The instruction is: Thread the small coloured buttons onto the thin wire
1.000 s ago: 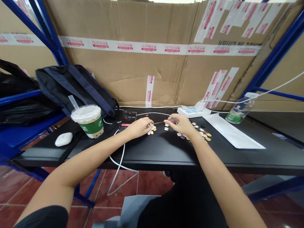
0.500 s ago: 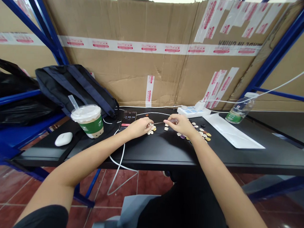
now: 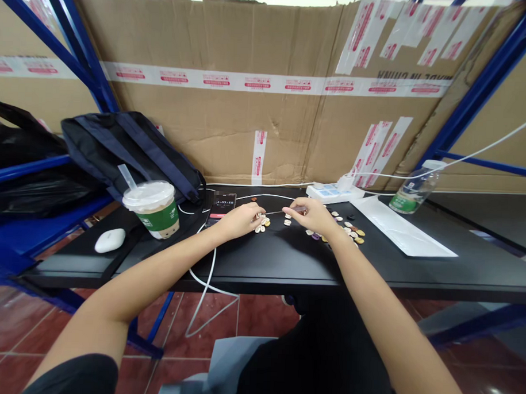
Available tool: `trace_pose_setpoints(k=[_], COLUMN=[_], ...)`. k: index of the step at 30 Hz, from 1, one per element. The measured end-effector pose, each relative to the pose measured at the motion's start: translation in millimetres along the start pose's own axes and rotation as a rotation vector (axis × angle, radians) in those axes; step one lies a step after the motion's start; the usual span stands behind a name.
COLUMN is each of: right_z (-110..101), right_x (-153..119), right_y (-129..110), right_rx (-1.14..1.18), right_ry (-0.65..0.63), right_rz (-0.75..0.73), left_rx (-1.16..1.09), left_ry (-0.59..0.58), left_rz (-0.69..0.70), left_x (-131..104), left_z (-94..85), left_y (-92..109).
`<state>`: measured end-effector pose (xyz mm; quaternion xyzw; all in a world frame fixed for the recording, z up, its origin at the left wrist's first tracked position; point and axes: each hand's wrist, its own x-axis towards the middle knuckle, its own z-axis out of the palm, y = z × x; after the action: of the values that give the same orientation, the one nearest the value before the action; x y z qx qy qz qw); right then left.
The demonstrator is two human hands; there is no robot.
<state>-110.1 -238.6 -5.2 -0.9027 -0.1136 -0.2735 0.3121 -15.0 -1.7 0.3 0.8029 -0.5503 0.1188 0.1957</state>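
My left hand [image 3: 240, 218] rests on the black table [image 3: 286, 261] with its fingertips pinched on a small pale button beside a little cluster of buttons [image 3: 262, 224]. My right hand [image 3: 312, 215] is pinched on the end of a thin needle or wire [image 3: 274, 212] that runs from it toward my left fingertips. Several loose buttons [image 3: 352, 230] in white, yellow, purple and brown lie scattered just right of and under my right hand. What exactly sits between my left fingertips is too small to make out clearly.
A phone [image 3: 222, 207] showing a timer lies behind my left hand, with a white cable [image 3: 208, 275] hanging off the table's front. A lidded drink cup [image 3: 153, 208], white mouse [image 3: 110, 240] and dark backpack [image 3: 126, 149] sit left; a power strip [image 3: 334, 192], white sheet [image 3: 402, 228] and bottle [image 3: 414, 188] sit right.
Both hands stay almost still; my right hand has shifted very slightly left. The phone's timer has advanced by a second.
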Motion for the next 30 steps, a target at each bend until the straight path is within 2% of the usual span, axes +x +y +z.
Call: trace_pose_setpoints(k=[19, 25, 30], right_z=[-1.2, -1.4, -0.8], right_x=[-0.5, -0.8, -1.3], right_y=[0.0, -0.1, -0.2], right_rx=[-0.032, -0.025, -0.006], right_ry=[0.025, 0.022, 0.030], right_rz=[0.030, 0.027, 0.032], left_rx=[-0.021, -0.105, -0.114], left_ry=[0.009, -0.017, 0.014], left_rz=[-0.017, -0.065, -0.065], left_x=[-1.2, 0.4, -0.4], left_z=[-1.2, -1.7, -1.0], left_y=[3.0, 1.7, 0.7])
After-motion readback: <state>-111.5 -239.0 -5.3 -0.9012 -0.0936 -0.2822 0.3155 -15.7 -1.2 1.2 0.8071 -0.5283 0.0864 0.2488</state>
